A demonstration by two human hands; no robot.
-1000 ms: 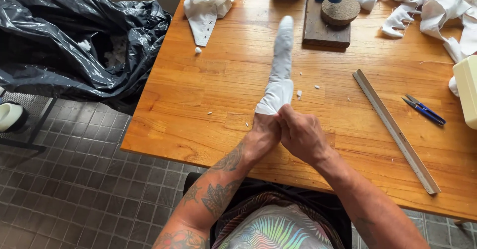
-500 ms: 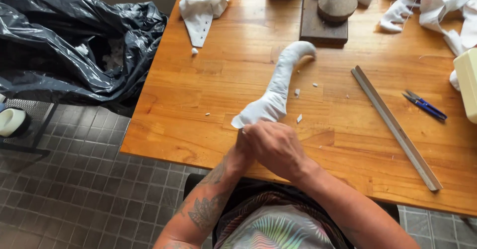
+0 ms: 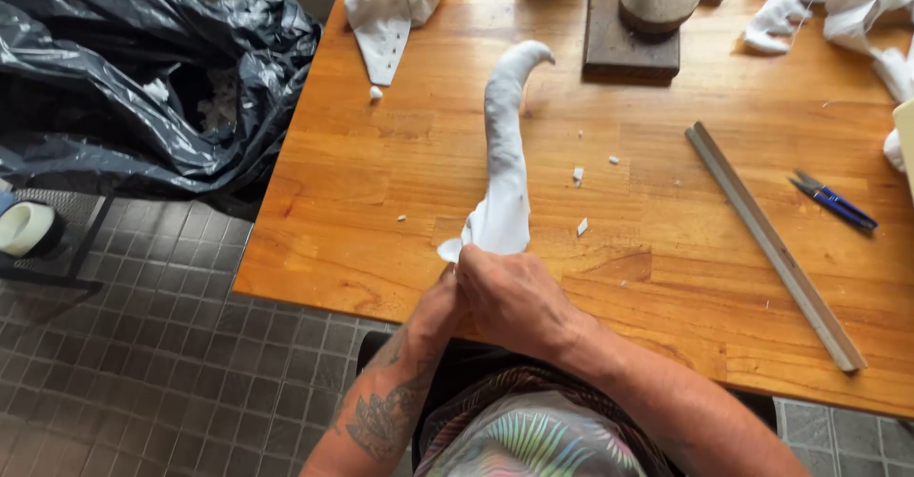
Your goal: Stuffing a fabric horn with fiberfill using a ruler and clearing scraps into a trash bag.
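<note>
1. Wooden table (image 3: 362, 210) carries a metal ruler (image 3: 776, 248) and blue snips (image 3: 833, 201).
2. A stuffed white fabric tube (image 3: 505, 144) rises curling from both hands at the table's near edge.
3. Right hand (image 3: 514, 301) and left hand (image 3: 440, 306) have their fingers clenched around its open end; tugging hard could likely split a seam.

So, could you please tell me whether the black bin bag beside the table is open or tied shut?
Open: the black bin bag gapes at its top, with white scraps visible inside.

Tattooed left forearm (image 3: 386, 410), bare arms, iridescent swirl-patterned top (image 3: 533, 439)
</note>
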